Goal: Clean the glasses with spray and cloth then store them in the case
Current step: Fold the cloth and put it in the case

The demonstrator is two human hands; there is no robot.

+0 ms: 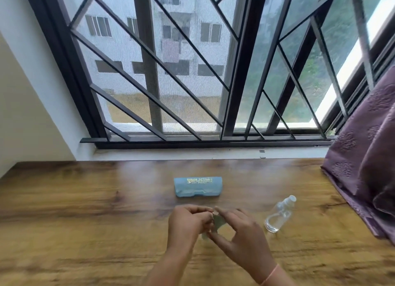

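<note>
My left hand (188,223) and my right hand (239,232) meet over the middle of the wooden table (85,221). Between their fingertips they pinch a small grey-green cloth (218,221), blurred by motion. A light blue glasses case (198,186) with gold lettering lies shut just beyond the hands. A clear spray bottle (280,214) with a clear cap stands to the right of my right hand. I cannot see the glasses.
A barred window (192,72) with a white sill runs along the table's far edge. A purple patterned curtain (367,157) drapes over the table's right end.
</note>
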